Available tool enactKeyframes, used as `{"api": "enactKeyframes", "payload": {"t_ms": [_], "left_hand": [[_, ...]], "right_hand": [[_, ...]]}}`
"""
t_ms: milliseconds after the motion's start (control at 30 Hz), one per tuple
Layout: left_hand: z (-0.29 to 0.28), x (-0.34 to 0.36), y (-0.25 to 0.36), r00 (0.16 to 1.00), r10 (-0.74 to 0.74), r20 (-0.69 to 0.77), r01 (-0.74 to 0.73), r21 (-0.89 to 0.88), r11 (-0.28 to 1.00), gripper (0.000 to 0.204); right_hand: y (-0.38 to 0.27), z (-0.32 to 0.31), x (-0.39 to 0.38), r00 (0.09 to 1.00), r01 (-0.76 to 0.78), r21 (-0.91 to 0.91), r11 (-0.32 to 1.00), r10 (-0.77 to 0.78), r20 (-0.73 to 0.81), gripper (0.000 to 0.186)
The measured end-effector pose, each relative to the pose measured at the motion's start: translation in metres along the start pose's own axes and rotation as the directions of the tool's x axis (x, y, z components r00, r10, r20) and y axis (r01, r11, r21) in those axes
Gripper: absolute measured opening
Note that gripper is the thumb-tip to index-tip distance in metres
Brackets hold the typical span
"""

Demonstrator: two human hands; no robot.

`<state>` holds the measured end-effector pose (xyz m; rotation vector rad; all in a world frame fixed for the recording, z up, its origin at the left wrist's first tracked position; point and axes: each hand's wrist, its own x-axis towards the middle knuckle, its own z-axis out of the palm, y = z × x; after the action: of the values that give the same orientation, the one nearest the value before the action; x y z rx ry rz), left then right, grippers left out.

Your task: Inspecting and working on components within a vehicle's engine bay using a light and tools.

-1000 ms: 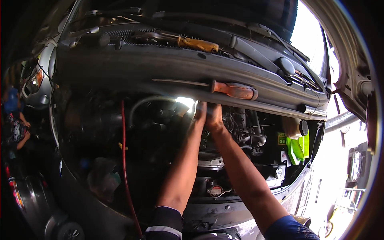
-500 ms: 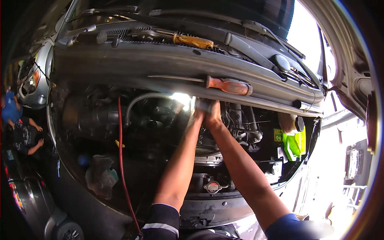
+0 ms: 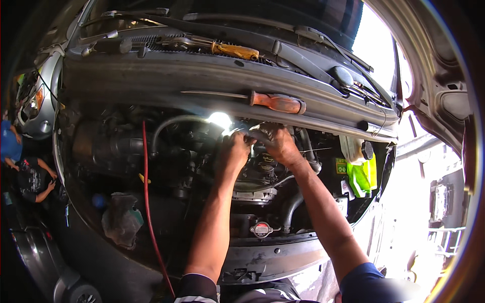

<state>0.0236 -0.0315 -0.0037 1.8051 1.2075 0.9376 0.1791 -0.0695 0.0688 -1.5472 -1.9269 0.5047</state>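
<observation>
Your left hand beside your right hand
Both near a glowing white lamp; I cannot tell either grip.

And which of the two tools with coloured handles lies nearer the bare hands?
The orange-red-handled screwdriver with thin metal shaft; the yellow-handled metal tool lies farther off, close to the dark windscreen.

The engine is blackish, the screwdriver handle orange-red, the hose red.
</observation>
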Motion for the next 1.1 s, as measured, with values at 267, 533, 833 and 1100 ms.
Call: {"api": "enactKeyframes", "payload": {"t_ms": [267,533,833,1100], "left_hand": [[-0.004,0.001,0.003,0.995,-0.059,-0.078,0.065,0.08,0.995,0.022],[-0.005,-0.006,0.005,0.996,-0.082,-0.043,0.082,-0.002,0.997,0.017],[-0.004,-0.019,-0.002,0.994,-0.093,-0.055,0.098,0.097,0.99,0.027],[-0.006,-0.01,-0.005,0.993,0.021,-0.12,-0.004,0.138,0.99,0.015]], "right_hand": [[0.013,0.033,-0.01,0.975,0.07,-0.112,0.991,-0.092,-0.201,0.018],[0.011,0.042,-0.018,0.945,-0.035,-0.056,0.998,0.014,-0.326,0.031],[0.019,0.06,-0.017,0.93,0.021,-0.114,0.993,-0.061,-0.362,0.037],[0.023,0.046,-0.01,0.98,-0.069,0.026,0.997,0.072,-0.185,0.018]]}}
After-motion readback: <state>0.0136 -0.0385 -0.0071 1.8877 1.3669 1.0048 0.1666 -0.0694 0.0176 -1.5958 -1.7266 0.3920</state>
